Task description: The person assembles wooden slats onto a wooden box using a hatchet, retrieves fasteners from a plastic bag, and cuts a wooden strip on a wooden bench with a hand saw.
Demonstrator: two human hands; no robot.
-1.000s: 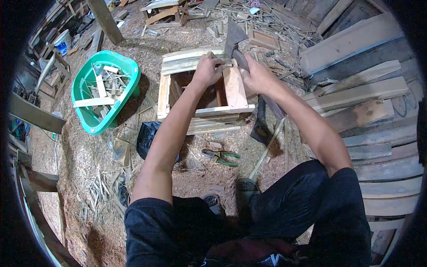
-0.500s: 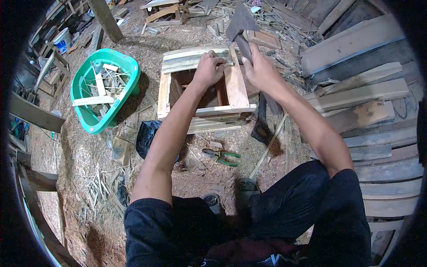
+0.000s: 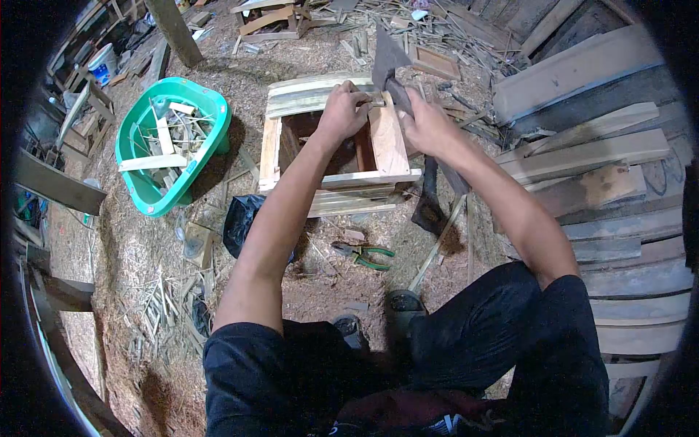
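My right hand (image 3: 426, 125) is wrapped round the handle of a hatchet (image 3: 390, 57), whose broad dark head is beside the far right corner of a wooden box frame (image 3: 389, 142). My left hand (image 3: 344, 113) rests at the box's far edge, by the striped slats (image 3: 298, 97) on top. Its fingers are pinched together; what they hold, if anything, is too small to make out. The box's top is partly open between the slats and the near rail. Pliers with green handles (image 3: 371, 255) lie on the ground in front of the box.
A green plastic tub (image 3: 218, 109) of wood scraps stands at the left. A black plastic bag (image 3: 240, 222) lies near my left forearm. Stacked planks (image 3: 590, 156) line the right side. A dark tool head (image 3: 429, 211) lies right of the box, with sawdust and offcuts around.
The hatchet head has come down nearer the box's far right corner, and its blade has turned. My right hand has dropped slightly. The left hand has stayed in place.
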